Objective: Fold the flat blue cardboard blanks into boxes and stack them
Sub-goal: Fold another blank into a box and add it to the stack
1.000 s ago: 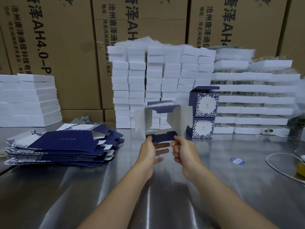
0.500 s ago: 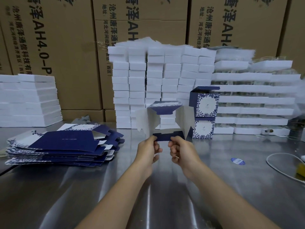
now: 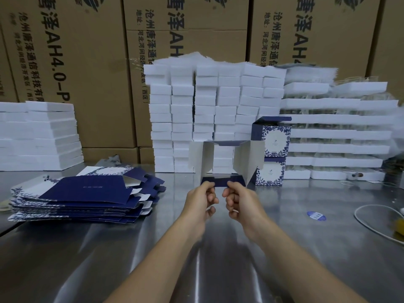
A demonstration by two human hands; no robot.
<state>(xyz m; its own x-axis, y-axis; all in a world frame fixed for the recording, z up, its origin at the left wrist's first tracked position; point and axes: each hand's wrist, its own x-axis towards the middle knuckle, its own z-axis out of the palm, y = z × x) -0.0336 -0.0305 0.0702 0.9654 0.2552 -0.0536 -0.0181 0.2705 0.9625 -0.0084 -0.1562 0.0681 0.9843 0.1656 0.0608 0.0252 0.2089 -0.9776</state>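
Observation:
I hold a half-opened blue cardboard blank [image 3: 244,162] up above the steel table, its open end facing me so I look through it. My left hand [image 3: 202,201] and my right hand [image 3: 239,202] each pinch the dark blue bottom flap at its near edge. The white inner side walls spread out to either side. A pile of flat blue blanks [image 3: 87,197] lies on the table at the left. Two folded blue-and-white boxes [image 3: 273,149] stand stacked one on the other just right of the held blank.
Columns of white foam blocks [image 3: 205,114] and white trays [image 3: 336,136] line the back, with more white slabs [image 3: 37,136] at the left and brown cartons [image 3: 87,62] behind. A white cable [image 3: 371,224] and a blue sticker [image 3: 316,215] lie on the table [image 3: 218,270] at the right.
The blank has opened wider and squarer, its side walls spreading apart and its top panel levelling out. Both hands have risen slightly and closed their pinch on the bottom flap.

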